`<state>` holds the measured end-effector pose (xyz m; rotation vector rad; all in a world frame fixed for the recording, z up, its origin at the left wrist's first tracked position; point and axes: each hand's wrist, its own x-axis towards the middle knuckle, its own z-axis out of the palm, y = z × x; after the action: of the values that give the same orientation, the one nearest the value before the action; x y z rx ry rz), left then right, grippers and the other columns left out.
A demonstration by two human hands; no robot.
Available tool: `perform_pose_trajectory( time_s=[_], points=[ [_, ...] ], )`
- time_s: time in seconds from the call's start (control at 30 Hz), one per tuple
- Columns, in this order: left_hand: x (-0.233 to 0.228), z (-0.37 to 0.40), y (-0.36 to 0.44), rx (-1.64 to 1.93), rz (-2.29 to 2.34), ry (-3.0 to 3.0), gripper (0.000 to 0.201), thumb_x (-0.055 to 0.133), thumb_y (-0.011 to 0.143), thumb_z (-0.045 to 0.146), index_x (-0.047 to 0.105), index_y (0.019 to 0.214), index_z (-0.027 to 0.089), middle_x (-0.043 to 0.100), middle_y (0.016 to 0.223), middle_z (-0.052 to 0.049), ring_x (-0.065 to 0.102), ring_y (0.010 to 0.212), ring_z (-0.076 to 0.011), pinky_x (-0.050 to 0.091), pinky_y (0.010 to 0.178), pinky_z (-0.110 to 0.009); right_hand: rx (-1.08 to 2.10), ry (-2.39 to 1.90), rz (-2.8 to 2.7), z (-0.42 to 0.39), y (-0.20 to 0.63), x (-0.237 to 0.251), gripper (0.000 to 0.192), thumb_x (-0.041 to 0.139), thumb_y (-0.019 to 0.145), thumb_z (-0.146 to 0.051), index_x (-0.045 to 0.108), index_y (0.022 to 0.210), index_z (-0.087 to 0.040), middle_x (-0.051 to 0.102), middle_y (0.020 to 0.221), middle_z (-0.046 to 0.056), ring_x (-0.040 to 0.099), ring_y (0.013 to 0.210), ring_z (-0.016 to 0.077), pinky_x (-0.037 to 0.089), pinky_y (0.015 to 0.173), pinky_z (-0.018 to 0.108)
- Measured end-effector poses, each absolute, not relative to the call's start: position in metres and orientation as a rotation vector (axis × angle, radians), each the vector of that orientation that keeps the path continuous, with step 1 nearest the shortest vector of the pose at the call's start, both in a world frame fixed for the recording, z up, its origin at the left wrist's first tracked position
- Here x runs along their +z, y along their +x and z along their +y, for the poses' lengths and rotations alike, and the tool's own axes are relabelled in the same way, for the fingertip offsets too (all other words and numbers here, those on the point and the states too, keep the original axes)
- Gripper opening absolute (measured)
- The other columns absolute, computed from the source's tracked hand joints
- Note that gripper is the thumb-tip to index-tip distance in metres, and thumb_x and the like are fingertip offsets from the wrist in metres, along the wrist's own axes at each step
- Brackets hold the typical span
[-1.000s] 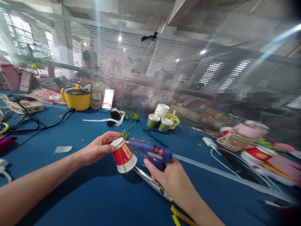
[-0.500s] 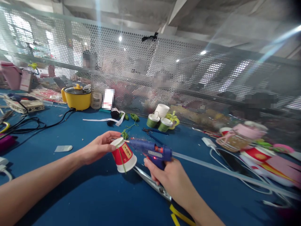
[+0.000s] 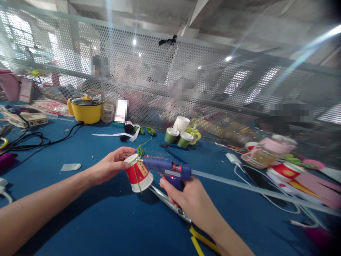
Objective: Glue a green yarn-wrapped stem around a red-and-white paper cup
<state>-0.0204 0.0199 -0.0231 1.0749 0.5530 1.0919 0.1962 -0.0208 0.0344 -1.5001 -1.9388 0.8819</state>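
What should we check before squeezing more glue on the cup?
1. Left hand grips the red paper cup: ok.
2. Right hand holds the blue glue gun: ok.
3. Nozzle touches the cup's upturned base: ok.
4. Red light on the gun is lit: ok.
5. Green string lies along the cup's side: ok.
6. Left fingers clear of the hot tip: cannot tell, they sit close.

Yellow pot (image 3: 85, 110) far left, green cups (image 3: 178, 137) ctr, scissors (image 3: 170, 208) nr front
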Motion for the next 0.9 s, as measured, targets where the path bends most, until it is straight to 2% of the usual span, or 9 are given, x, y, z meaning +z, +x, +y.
perform_pose_trajectory(
  time_s=[0.23, 0.47, 0.6, 0.73, 0.9],
  points=[
    [-0.025, 0.020, -0.020, 1.109, 0.546, 1.066, 0.041, 0.066, 0.062, 0.016, 0.052, 0.102, 0.017, 0.054, 0.104, -0.007, 0.052, 0.093, -0.0190, 0.034, 0.085, -0.034, 0.905, -1.474, -1.950, -0.021, 0.194, 0.030, 0.025, 0.052, 0.073, -0.041, 0.054, 0.075, -0.017, 0.049, 0.041, -0.004, 0.047, 0.035, 0.0112, 0.040, 0.037, 0.021],
    [-0.024, 0.020, -0.022, 1.111, 0.580, 1.078, 0.039, 0.065, 0.064, 0.015, 0.053, 0.101, 0.018, 0.055, 0.103, -0.007, 0.051, 0.094, -0.0189, 0.035, 0.084, -0.033, 0.982, -1.473, -1.876, -0.013, 0.203, 0.030, 0.027, 0.054, 0.071, -0.042, 0.054, 0.067, -0.016, 0.048, 0.040, -0.004, 0.045, 0.034, 0.0096, 0.040, 0.038, 0.021],
    [-0.019, 0.018, -0.022, 1.101, 0.613, 1.074, 0.039, 0.065, 0.063, 0.015, 0.052, 0.100, 0.018, 0.055, 0.099, -0.005, 0.052, 0.090, -0.0169, 0.036, 0.080, -0.030, 0.993, -1.436, -1.745, 0.003, 0.216, 0.031, 0.030, 0.057, 0.069, -0.042, 0.055, 0.058, -0.014, 0.054, 0.049, 0.000, 0.050, 0.045, 0.0103, 0.041, 0.046, 0.022],
    [-0.016, 0.017, -0.022, 1.108, 0.631, 1.088, 0.039, 0.066, 0.062, 0.016, 0.052, 0.099, 0.017, 0.055, 0.097, -0.005, 0.052, 0.087, -0.0159, 0.037, 0.079, -0.029, 1.014, -1.449, -1.586, 0.033, 0.230, 0.019, 0.029, 0.061, 0.065, -0.042, 0.058, 0.070, -0.013, 0.061, 0.065, 0.004, 0.056, 0.059, 0.0126, 0.043, 0.055, 0.023],
    [-0.015, 0.016, -0.023, 1.116, 0.640, 1.151, 0.039, 0.066, 0.064, 0.018, 0.051, 0.100, 0.018, 0.055, 0.098, -0.006, 0.051, 0.088, -0.0167, 0.036, 0.079, -0.030, 0.813, -1.791, -1.682, 0.068, 0.244, -0.009, 0.030, 0.046, 0.076, -0.042, 0.050, 0.061, -0.016, 0.054, 0.051, 0.000, 0.050, 0.043, 0.0091, 0.040, 0.043, 0.021]
  ],
)
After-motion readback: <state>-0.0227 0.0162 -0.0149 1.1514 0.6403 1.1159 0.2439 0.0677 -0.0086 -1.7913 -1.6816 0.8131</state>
